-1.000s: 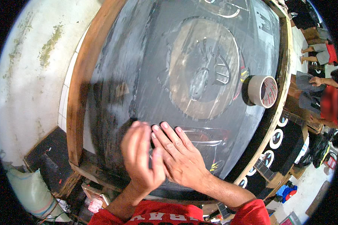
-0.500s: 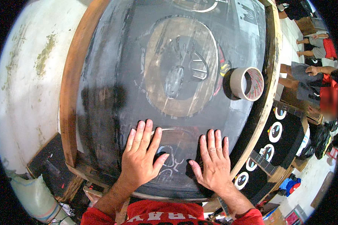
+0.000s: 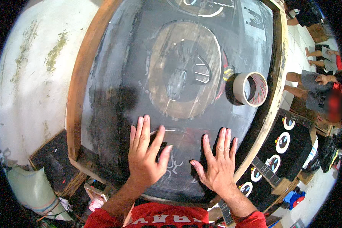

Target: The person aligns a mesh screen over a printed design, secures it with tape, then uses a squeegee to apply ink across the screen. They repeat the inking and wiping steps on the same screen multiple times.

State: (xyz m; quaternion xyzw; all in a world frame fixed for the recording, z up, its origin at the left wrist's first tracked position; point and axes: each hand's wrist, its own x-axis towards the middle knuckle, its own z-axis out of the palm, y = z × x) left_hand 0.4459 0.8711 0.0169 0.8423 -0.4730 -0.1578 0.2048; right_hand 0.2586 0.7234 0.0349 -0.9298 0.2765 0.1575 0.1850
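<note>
In front of me lies a dark, paint-stained board [image 3: 114,125] with a worn wooden border. My left hand [image 3: 146,157] is over its near part, palm down, fingers stretched and spread, the thumb apart and slightly blurred. To its right my right hand [image 3: 218,165] is likewise palm down with spread fingers, close to the board's right side. Neither holds anything; whether the palms press on the surface cannot be made out. Between them show pale line marks. Beyond the hands is a round printed figure [image 3: 184,70]. A wide roll of tape [image 3: 239,89] rests on the board at right.
Wooden rails [image 3: 81,76] edge the board. At right, a lower black panel [image 3: 292,152] bears a row of white round prints. Other people [image 3: 315,83] are at the far right. A stained white wall [image 3: 38,76] stands at left, with a pale sack [image 3: 30,186] below it.
My left hand's fingers have shifted slightly and its thumb has moved. The right hand's fingers are a little more spread. The whole view has shifted slightly; the tape roll stays on the board.
</note>
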